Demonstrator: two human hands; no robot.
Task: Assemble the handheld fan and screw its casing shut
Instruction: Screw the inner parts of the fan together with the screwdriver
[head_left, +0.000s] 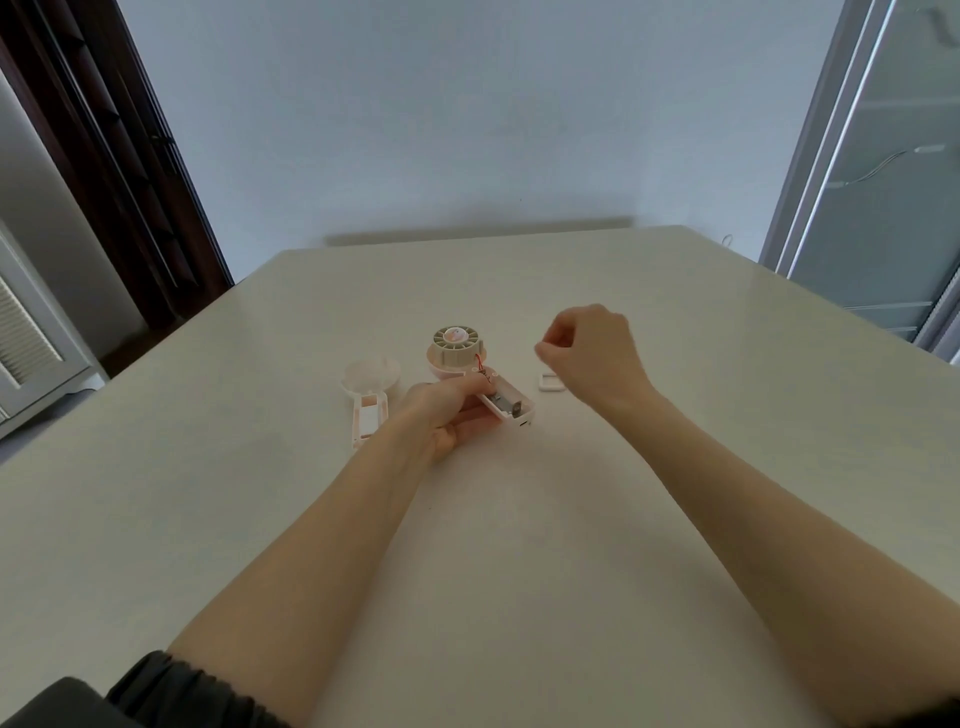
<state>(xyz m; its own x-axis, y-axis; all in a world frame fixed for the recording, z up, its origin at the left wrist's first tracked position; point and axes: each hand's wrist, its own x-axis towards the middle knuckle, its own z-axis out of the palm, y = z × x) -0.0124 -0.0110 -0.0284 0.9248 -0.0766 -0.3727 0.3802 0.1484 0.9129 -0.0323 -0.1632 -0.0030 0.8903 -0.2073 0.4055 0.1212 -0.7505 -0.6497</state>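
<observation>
The open half of the pale pink fan casing (511, 405) lies on the cream table (260, 519), its handle showing a battery and metal contact, with red wires running up to the round beige fan wheel (457, 340) in its head. My left hand (447, 410) grips the handle of this half. The other casing half (370, 400) lies just to the left, inside up. My right hand (592, 348) hovers above the table to the right of the fan, fingers curled; whether it pinches anything is too small to tell. A small white square part (548, 383) lies below that hand.
The table's far edge meets a pale wall. A dark door frame stands at the left and a glass panel at the right. Bare tabletop surrounds the parts on the near side.
</observation>
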